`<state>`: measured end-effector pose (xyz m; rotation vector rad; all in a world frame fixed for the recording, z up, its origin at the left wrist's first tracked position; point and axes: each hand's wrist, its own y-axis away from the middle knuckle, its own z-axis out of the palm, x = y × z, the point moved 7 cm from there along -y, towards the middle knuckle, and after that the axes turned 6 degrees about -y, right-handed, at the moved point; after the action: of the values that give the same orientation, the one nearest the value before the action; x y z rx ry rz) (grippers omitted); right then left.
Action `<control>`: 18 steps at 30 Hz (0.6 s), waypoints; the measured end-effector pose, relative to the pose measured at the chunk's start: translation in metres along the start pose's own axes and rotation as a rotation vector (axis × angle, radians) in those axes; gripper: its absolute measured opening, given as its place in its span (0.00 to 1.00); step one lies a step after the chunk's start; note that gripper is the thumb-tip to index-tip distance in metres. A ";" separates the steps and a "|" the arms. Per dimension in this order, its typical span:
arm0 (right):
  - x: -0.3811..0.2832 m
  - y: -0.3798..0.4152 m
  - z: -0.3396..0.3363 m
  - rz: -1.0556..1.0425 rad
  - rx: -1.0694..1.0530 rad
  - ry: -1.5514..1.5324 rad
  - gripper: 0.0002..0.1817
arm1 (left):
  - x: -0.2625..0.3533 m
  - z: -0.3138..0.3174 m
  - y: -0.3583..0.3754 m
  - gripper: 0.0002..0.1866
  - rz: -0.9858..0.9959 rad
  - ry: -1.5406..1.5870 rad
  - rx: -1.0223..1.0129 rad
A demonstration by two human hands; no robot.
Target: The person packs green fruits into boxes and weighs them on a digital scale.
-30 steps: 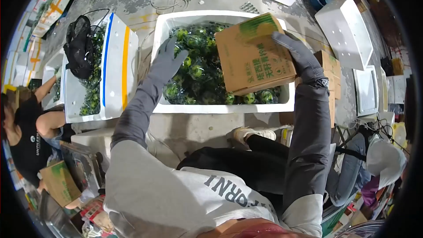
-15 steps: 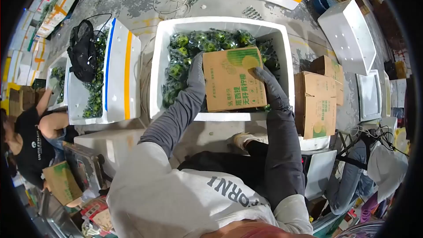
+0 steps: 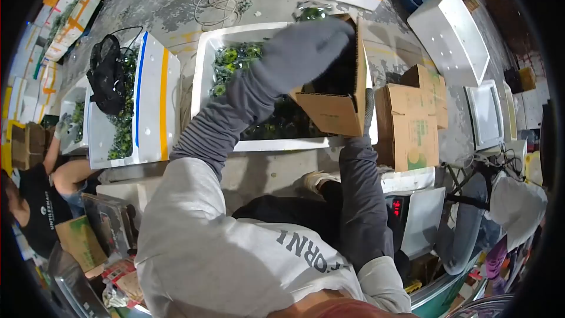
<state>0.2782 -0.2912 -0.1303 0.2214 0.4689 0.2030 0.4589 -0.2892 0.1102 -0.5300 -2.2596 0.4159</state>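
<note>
A cardboard box (image 3: 333, 113) is tilted up over the right part of a white foam crate (image 3: 202, 82), its dark opening turned toward the left. My right hand (image 3: 369, 119), in a grey glove, grips the box at its lower right side. Across the box's opening reaches my left hand (image 3: 321, 44), blurred, with its fingers hidden or smeared. Green fruits in clear wrapping (image 3: 235, 56) lie in the crate's left part. Beyond the top of my left hand, a clear-wrapped green bundle (image 3: 312, 10) shows near the box's upper edge.
Cardboard boxes (image 3: 414, 123) stand right of the crate. A taped foam crate (image 3: 158, 106) with a black bag (image 3: 106, 76) is at left. Below right, a scale display (image 3: 397, 206) glows red. Another person (image 3: 44, 200) works at far left; a second person's legs (image 3: 465, 229) show at right.
The cardboard box has turned from its printed face to an open, tilted pose and shifted right. My left hand has moved up off its left side. The scale display has come into view.
</note>
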 end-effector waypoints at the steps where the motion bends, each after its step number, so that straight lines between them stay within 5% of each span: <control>1: -0.008 0.001 -0.001 -0.033 -0.121 -0.038 0.28 | -0.013 -0.013 0.000 0.13 -0.032 0.178 0.174; 4: -0.046 0.006 -0.020 -0.129 0.015 0.048 0.28 | -0.063 -0.052 0.021 0.16 -0.143 0.088 0.485; 5: -0.068 0.007 -0.025 -0.335 0.011 0.160 0.28 | -0.102 -0.046 0.032 0.19 -0.163 -0.047 0.565; 6: -0.085 0.012 -0.028 -0.539 0.008 0.273 0.27 | -0.146 -0.027 0.041 0.25 -0.292 -0.268 0.404; 9: -0.106 0.030 -0.005 -0.369 -0.025 -0.022 0.27 | -0.223 0.044 0.094 0.48 -0.715 -0.565 -0.195; 14: -0.172 0.060 0.000 -0.366 -0.100 -0.074 0.27 | -0.206 0.115 0.123 0.43 -0.538 -0.255 -0.547; 18: -0.227 0.120 -0.015 -0.398 -0.116 -0.078 0.27 | -0.153 0.142 0.122 0.40 -0.374 -0.427 -0.693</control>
<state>0.0556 -0.2293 -0.0163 0.0200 0.4135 -0.1667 0.4786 -0.2780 -0.1308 -0.3545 -2.8300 -0.5137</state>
